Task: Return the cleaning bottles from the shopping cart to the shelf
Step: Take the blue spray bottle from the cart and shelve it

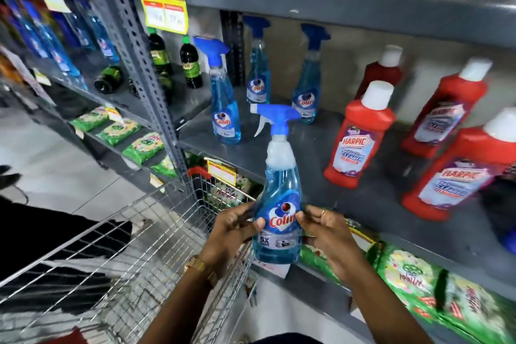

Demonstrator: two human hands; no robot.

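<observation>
I hold a blue Colin spray bottle [280, 193] upright in front of the grey shelf [279, 159], just before its front edge. My left hand [233, 227] grips its lower left side and my right hand [324, 229] grips its lower right side. Its blue trigger head points left. On the shelf behind stand three more Colin spray bottles [223, 98], with red Harpic bottles [358, 137] to their right. The wire shopping cart [134, 246] sits below my left arm at the lower left.
Green packets [413, 282] lie on the shelf below, under the bottle. Dark green-labelled bottles [191, 64] stand further left on the same shelf level. An upright steel post [145, 64] divides the shelving bays. Another shelf above carries blue and red containers.
</observation>
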